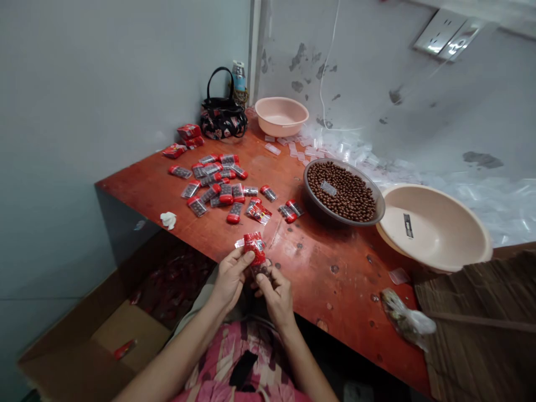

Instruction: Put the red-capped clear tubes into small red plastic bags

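My left hand [229,274] pinches a red printed plastic packet [254,245] over the table's front edge. My right hand [277,295] is closed just below it, its fingers on a small clear pack of brown balls [261,269]; whether this pack is partly inside the red packet I cannot tell. Beyond my hands lie an opened-looking red wrapper [260,213] and several filled clear packs with red ends [226,192]. To the right, a grey bowl [307,204] is full of shiny brown balls [347,192], with a small clear plastic case [329,188] on top.
A large beige basin [456,240] and stacked cardboard [481,329] stand at the right, near a tied plastic bag [406,318]. Clear cases [402,167] pile along the wall. A pink basin [281,131] and handbag [224,120] are behind. A cardboard box [79,346] sits below left.
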`<state>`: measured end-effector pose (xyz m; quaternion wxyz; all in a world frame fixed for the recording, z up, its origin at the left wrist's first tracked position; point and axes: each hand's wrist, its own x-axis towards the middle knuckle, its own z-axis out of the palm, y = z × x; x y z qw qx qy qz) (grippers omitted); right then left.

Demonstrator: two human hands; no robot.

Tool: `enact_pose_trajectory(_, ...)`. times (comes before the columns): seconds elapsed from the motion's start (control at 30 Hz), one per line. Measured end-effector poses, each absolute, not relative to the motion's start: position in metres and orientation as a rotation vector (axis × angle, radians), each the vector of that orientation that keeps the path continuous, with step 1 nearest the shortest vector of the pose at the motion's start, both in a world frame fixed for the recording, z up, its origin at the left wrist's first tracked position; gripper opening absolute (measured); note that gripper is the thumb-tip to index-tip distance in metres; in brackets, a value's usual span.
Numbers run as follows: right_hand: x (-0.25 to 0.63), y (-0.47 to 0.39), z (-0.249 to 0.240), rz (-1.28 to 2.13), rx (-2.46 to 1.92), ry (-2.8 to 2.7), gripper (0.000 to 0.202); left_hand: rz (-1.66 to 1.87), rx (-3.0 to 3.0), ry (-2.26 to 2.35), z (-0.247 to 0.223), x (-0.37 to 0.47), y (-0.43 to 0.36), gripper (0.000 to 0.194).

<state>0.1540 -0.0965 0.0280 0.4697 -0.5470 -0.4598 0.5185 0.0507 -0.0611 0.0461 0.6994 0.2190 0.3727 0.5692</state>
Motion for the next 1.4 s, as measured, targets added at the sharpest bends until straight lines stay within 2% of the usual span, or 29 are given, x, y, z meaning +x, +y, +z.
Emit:
enact_pose_trajectory(0.13, 0.155, -0.093, 0.028, 1.347, -1.301, -1.103, 0.018, 1.232, 0.602, 0.882, 0.040, 0.046, -0.051, 0.023)
enact_pose_trajectory(0.3, 0.152, -0.091, 0.026, 1.355, -1.229, -0.968, 0.031, 1.253, 1.089, 1.249, 0.030, 0.044, -0.046, 0.012)
enact_pose_trajectory(0.47, 0.154, -0.088, 0.022, 1.381, -1.188, -0.930, 0.028, 1.256, 1.439, 1.495, 0.036, 0.047, -0.045, 0.016)
enact_pose_trajectory(0.8, 0.160, -0.084, 0.022, 1.512, -1.168, -0.831, 0.026, 1.217, 0.904, 1.150, 0.022, 0.051, -0.041, 0.021)
enact_pose_trajectory(1.23, 0.166, -0.079, 0.023, 1.579, -1.092, -0.746, 0.025, 1.216, 1.067, 1.150, 0.019, 0.043, -0.044, 0.015)
enact_pose_trajectory(1.4, 0.169, -0.080, 0.023, 1.612, -1.072, -0.718, 0.023, 1.213, 1.409, 1.322, 0.027, 0.045, -0.044, 0.020)
